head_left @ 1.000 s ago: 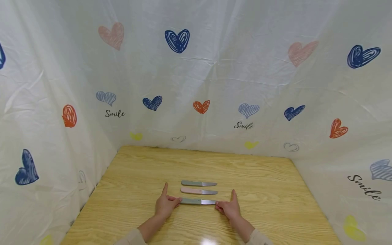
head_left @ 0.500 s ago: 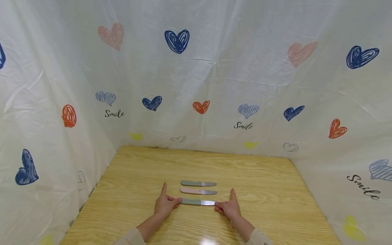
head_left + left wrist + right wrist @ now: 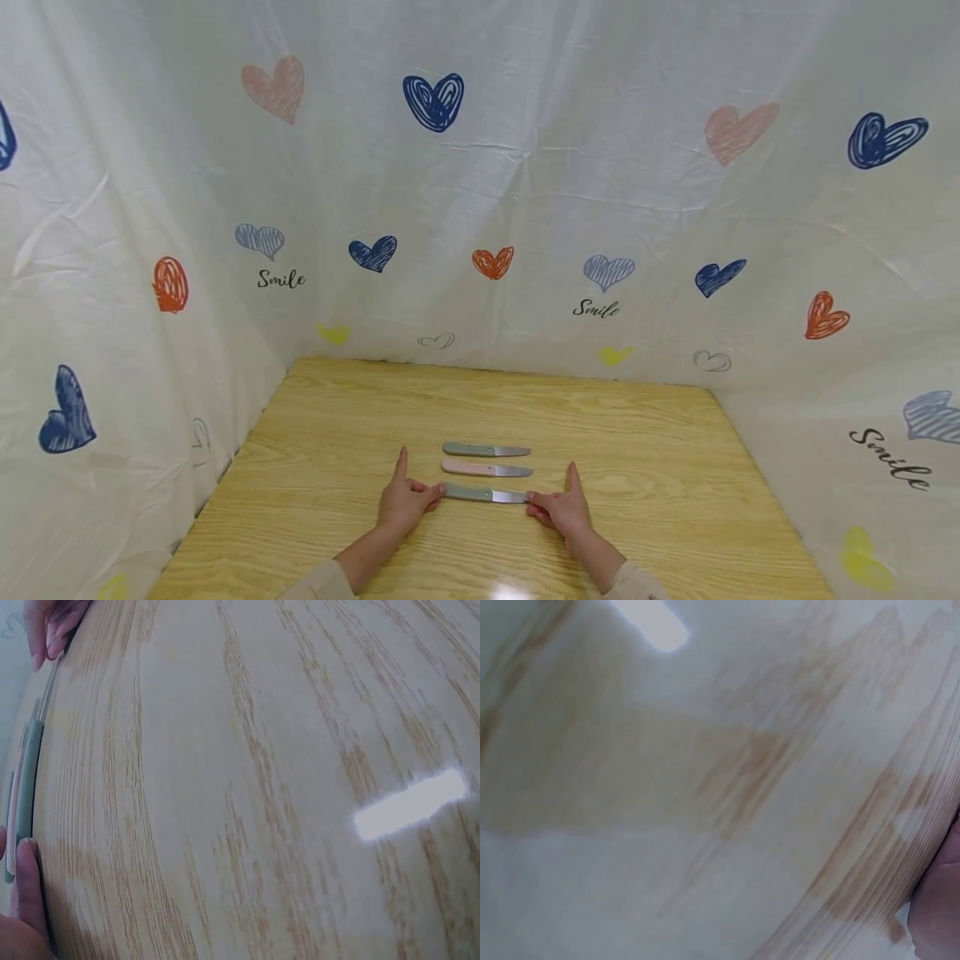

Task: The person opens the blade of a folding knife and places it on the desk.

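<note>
Three small fruit knives lie in parallel rows, handles to the left and blades to the right. The nearest green-handled knife (image 3: 468,492) has my left hand (image 3: 404,505) at its handle end, thumb and fingers pinching it, index finger stretched away from me. At its blade tip my right hand (image 3: 564,510) pinches with thumb and fingers, its index finger also straight. Just beyond lies a pink-handled knife (image 3: 468,467), and behind that another grey-green-handled knife (image 3: 468,449). The left wrist view shows the near knife's green handle (image 3: 28,776); the right wrist view catches only part of my right hand (image 3: 937,907).
The knives are on a wood-grain table (image 3: 637,433). A white curtain (image 3: 540,192) printed with hearts hangs along its back and both sides. A bright light reflection lies on the tabletop near its front.
</note>
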`<move>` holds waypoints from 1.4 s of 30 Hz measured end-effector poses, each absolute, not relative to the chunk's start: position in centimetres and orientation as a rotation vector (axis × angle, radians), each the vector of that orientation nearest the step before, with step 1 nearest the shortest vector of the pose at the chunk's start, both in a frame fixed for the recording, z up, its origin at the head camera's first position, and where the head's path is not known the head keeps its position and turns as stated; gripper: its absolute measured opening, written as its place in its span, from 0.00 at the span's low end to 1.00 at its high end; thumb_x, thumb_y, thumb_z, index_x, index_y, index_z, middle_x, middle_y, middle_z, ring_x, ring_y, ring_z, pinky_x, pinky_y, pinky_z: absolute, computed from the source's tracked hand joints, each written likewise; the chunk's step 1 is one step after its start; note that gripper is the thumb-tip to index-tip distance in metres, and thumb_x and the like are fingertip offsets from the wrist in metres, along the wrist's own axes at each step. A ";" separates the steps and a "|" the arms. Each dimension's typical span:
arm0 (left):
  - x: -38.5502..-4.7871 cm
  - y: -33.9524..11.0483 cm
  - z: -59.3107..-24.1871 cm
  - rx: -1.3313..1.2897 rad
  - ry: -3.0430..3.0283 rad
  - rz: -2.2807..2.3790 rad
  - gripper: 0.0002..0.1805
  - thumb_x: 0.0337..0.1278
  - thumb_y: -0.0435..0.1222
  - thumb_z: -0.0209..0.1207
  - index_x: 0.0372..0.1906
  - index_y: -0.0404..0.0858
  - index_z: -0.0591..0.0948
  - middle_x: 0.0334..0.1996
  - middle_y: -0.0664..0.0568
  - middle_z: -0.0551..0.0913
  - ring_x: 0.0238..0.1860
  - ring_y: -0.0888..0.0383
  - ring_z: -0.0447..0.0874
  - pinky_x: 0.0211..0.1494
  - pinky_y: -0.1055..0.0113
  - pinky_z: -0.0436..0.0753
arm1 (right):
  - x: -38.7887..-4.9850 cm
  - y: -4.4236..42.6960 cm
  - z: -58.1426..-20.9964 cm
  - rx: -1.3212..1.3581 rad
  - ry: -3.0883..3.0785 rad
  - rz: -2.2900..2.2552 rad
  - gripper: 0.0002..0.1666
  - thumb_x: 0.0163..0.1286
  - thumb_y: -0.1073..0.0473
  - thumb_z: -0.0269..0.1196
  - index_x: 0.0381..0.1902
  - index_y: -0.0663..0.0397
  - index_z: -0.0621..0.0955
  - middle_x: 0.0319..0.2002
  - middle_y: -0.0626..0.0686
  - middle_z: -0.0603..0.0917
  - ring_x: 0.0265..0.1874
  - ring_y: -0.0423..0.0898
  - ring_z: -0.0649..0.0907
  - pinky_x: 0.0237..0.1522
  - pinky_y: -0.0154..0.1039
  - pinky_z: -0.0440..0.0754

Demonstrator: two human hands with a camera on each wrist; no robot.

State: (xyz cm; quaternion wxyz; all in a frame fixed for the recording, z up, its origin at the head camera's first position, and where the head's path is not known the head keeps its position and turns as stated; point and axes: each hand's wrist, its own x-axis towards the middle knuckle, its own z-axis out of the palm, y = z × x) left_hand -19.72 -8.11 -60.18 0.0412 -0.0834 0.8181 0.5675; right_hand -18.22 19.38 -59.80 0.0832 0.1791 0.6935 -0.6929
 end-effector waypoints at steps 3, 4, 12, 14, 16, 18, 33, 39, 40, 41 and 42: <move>-19.7 -8.1 -60.1 -0.259 2.516 1.717 0.62 0.45 0.41 0.73 0.77 0.35 0.42 0.23 0.53 0.82 0.20 0.63 0.83 0.26 0.73 0.82 | -18.2 19.4 -59.7 0.530 2.077 -2.067 0.72 0.56 0.67 0.71 0.76 0.51 0.28 0.28 0.55 0.89 0.20 0.42 0.86 0.22 0.29 0.81; -19.7 -8.1 -60.0 -0.260 2.518 1.710 0.62 0.45 0.41 0.73 0.77 0.35 0.42 0.23 0.53 0.82 0.20 0.64 0.83 0.26 0.73 0.82 | -18.2 19.4 -59.7 0.527 2.078 -2.065 0.72 0.57 0.66 0.71 0.76 0.51 0.28 0.28 0.55 0.89 0.20 0.42 0.86 0.22 0.29 0.81; -20.0 -8.2 -59.8 -0.287 2.484 1.726 0.63 0.45 0.43 0.73 0.77 0.34 0.41 0.24 0.52 0.83 0.20 0.64 0.83 0.27 0.73 0.82 | -18.7 19.6 -59.9 0.518 2.070 -2.060 0.73 0.56 0.63 0.72 0.76 0.51 0.28 0.27 0.53 0.88 0.21 0.42 0.87 0.24 0.30 0.83; -20.1 -8.3 -59.8 -0.300 2.452 1.761 0.64 0.45 0.43 0.73 0.77 0.34 0.41 0.25 0.51 0.83 0.20 0.64 0.83 0.27 0.73 0.83 | -18.8 19.7 -59.9 0.517 2.071 -2.052 0.73 0.56 0.61 0.72 0.76 0.51 0.29 0.26 0.52 0.88 0.21 0.41 0.86 0.25 0.31 0.83; -20.2 -8.4 -59.7 -0.320 2.422 1.798 0.63 0.46 0.44 0.73 0.77 0.33 0.40 0.25 0.50 0.83 0.21 0.62 0.84 0.28 0.72 0.84 | -18.8 19.9 -59.8 0.518 2.087 -2.034 0.72 0.57 0.58 0.72 0.76 0.52 0.30 0.26 0.51 0.86 0.20 0.41 0.85 0.26 0.32 0.84; -20.3 -8.6 -59.5 -0.335 2.408 1.820 0.62 0.50 0.46 0.71 0.77 0.32 0.40 0.25 0.50 0.83 0.21 0.61 0.85 0.28 0.72 0.84 | -18.8 20.1 -59.7 0.518 2.122 -2.006 0.71 0.58 0.54 0.72 0.77 0.52 0.31 0.28 0.52 0.85 0.19 0.41 0.84 0.25 0.33 0.84; -22.1 -10.4 -57.5 -0.129 2.830 1.494 0.58 0.52 0.57 0.65 0.76 0.31 0.47 0.27 0.53 0.80 0.25 0.63 0.73 0.31 0.69 0.73 | -19.9 21.5 -57.7 0.294 2.582 -1.699 0.61 0.58 0.48 0.71 0.77 0.57 0.48 0.40 0.56 0.78 0.29 0.41 0.78 0.25 0.35 0.80; -22.3 -10.8 -57.6 -0.045 2.903 1.345 0.59 0.50 0.59 0.65 0.77 0.35 0.48 0.36 0.48 0.80 0.32 0.59 0.74 0.35 0.66 0.74 | -19.9 22.0 -57.5 0.205 2.629 -1.635 0.59 0.59 0.48 0.71 0.77 0.56 0.49 0.43 0.58 0.78 0.34 0.42 0.79 0.28 0.39 0.83; -22.2 -10.8 -57.7 -0.034 2.920 1.316 0.59 0.50 0.60 0.65 0.77 0.36 0.48 0.40 0.46 0.80 0.35 0.56 0.76 0.38 0.63 0.76 | -19.9 22.1 -57.6 0.196 2.630 -1.624 0.58 0.59 0.48 0.71 0.77 0.55 0.49 0.43 0.58 0.78 0.35 0.42 0.80 0.29 0.38 0.83; -22.2 -10.9 -57.7 -0.021 2.931 1.296 0.58 0.50 0.60 0.64 0.77 0.36 0.48 0.45 0.43 0.79 0.40 0.52 0.78 0.42 0.59 0.79 | -19.9 22.2 -57.6 0.181 2.633 -1.613 0.58 0.60 0.48 0.70 0.76 0.56 0.50 0.44 0.58 0.78 0.36 0.43 0.80 0.29 0.38 0.83; -22.2 -11.0 -57.8 -0.007 2.942 1.279 0.58 0.51 0.60 0.64 0.77 0.36 0.49 0.50 0.40 0.78 0.45 0.47 0.78 0.46 0.54 0.80 | -19.9 22.3 -57.7 0.179 2.637 -1.598 0.57 0.60 0.48 0.70 0.76 0.55 0.50 0.44 0.57 0.78 0.37 0.43 0.80 0.30 0.37 0.83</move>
